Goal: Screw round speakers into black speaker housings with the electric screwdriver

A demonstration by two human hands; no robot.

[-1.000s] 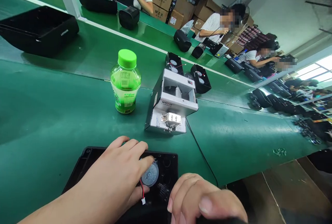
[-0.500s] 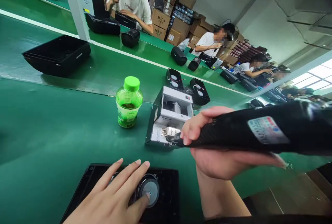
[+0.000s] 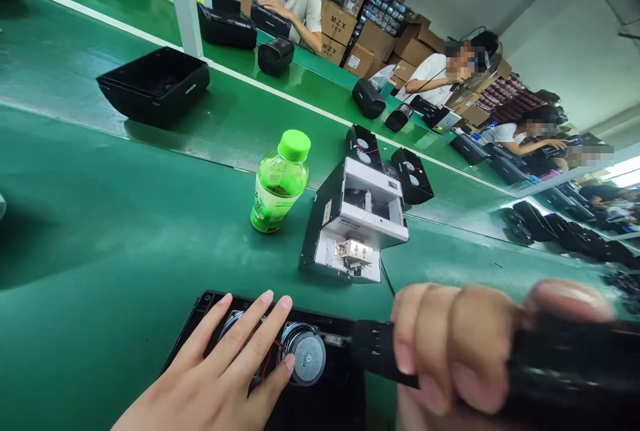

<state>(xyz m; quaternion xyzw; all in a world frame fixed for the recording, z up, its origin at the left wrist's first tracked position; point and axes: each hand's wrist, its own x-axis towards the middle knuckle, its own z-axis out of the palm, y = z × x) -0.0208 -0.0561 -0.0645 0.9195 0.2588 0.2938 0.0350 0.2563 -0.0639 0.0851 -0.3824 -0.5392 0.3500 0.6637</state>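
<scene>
A black speaker panel lies at the bottom of the view, with round speaker drivers set in it and a thin red wire. Spread flat across it is my left hand, its thumb touching the edge of the right driver. My right hand is wrapped round a black electric screwdriver held nearly level. The screwdriver's bit end points left at the panel, close to the right driver; whether it touches a screw I cannot tell. Just beyond the panel stands a white and black screw feeder.
A green-capped bottle stands left of the screw feeder. Behind are an open black speaker shell and two speaker panels on the green bench. A white post rises at left. Several co-workers sit across the bench.
My right hand has brought the screwdriver down from the screw feeder to the panel beside the right driver. My left hand stays on the panel. The camera view has shifted.
</scene>
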